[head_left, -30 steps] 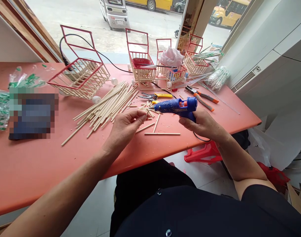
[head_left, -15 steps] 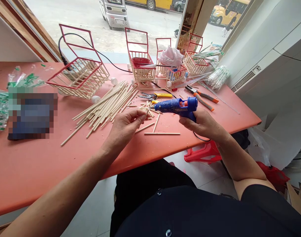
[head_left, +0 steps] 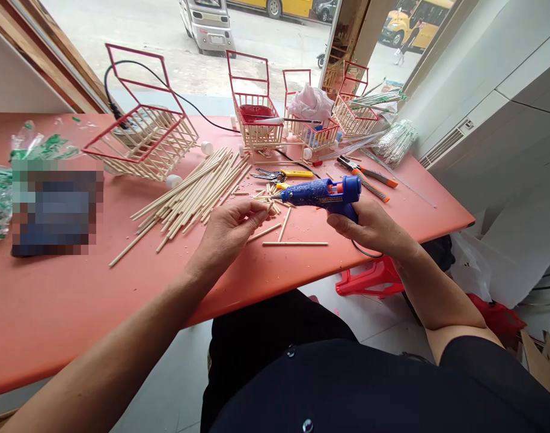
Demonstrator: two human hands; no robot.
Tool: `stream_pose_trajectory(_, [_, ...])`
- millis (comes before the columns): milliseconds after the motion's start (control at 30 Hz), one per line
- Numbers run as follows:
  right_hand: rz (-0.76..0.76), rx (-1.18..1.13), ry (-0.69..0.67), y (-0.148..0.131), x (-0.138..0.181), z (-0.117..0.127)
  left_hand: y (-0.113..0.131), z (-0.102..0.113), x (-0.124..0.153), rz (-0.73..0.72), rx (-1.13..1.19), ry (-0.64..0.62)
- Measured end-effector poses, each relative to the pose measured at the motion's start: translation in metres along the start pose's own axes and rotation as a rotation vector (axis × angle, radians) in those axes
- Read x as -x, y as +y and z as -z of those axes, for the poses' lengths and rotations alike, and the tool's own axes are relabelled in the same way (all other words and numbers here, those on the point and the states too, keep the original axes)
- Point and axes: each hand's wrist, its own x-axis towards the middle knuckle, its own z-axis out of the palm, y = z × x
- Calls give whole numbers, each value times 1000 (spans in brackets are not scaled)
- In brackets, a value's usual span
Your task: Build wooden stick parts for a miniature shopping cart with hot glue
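My left hand pinches a short piece of wooden stick between thumb and fingertips, above the table. My right hand is wrapped round the handle of a blue hot glue gun. Its nozzle points left, just above the short stick piece; whether they touch I cannot tell. Cut stick pieces lie scattered behind the nozzle. Nearer me, one longer stick rests by itself. A loose pile of long wooden sticks spreads to the left of my left hand.
Small stick-built carts with red rims stand at the back, one large cart on the left. Yellow-handled wire strippers and orange-handled pliers lie beyond the glue gun. Bundled clear sticks sit at right. A red stool stands below the table.
The view has shifted very slightly. Both hands keep nearly the same pose, with the glue gun and the short stick piece still held close together.
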Motion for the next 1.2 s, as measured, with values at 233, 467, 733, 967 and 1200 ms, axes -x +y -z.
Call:
stream_pose_trajectory(233, [-53,54,-23,0,1,1,4,-2,2,19,-7,3])
stream_pose_trajectory(467, [-44,127,-5,3,2,0,5,-3,2,46,-50,22])
stream_pose_trajectory(733, [-36,135,-25,4,4,5,5,-2,1,48,-62,29])
stream_pose_trajectory(967, [9,127,23,6,1,7,9,-2,1,44,-25,23])
stream_pose_trajectory(1200, [97,312,166,11,4,1,8,-2,3,13,-85,10])
